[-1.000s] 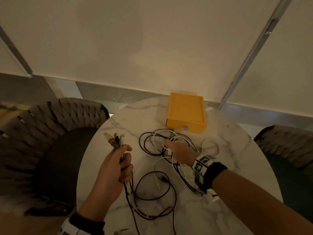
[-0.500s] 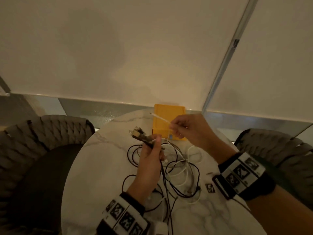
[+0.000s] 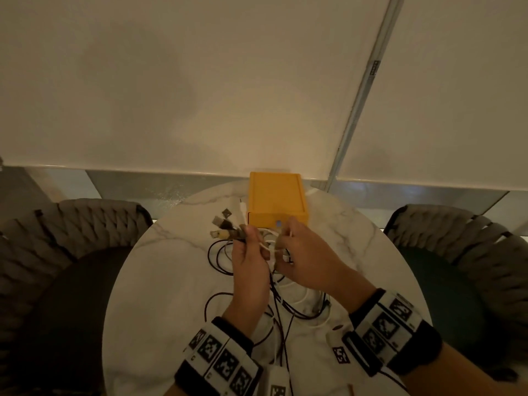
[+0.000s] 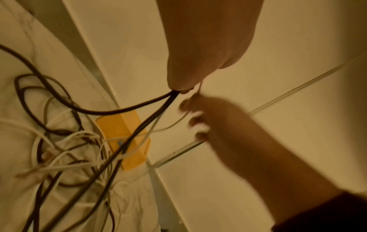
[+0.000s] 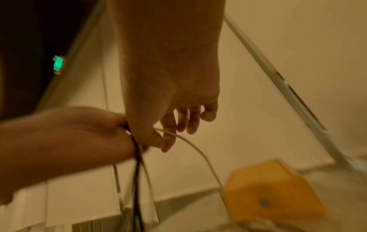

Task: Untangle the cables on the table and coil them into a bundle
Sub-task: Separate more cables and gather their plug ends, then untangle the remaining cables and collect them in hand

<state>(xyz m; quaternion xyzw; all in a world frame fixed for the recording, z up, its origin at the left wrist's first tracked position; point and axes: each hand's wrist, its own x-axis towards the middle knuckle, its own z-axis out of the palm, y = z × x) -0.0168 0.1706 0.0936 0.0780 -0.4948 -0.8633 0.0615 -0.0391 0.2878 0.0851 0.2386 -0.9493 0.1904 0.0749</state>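
Observation:
Over the middle of the marble table (image 3: pixel 160 281) my left hand (image 3: pixel 251 234) grips a bunch of cable ends (image 3: pixel 225 224), dark and white, with their plugs fanning out to the upper left. Black cables (image 4: pixel 139 125) run from that fist (image 4: pixel 178 87) down to the tangle of black and white cables (image 4: pixel 65 149) on the table. My right hand (image 3: pixel 285 234) is right beside the left. Its thumb and forefinger (image 5: pixel 164 141) pinch a thin white cable (image 5: pixel 198 150) that curves down toward the table.
A yellow box (image 3: pixel 275 198) stands at the far edge of the table, just beyond my hands. Woven grey chairs flank the table at the left (image 3: pixel 71 224) and at the right (image 3: pixel 457 238). Loose cable loops (image 3: pixel 300 307) trail toward the near edge.
My right hand lifted a white cable end off the table, then came down and left to meet the left hand. The left hand rose and moved toward the box with its bunch.

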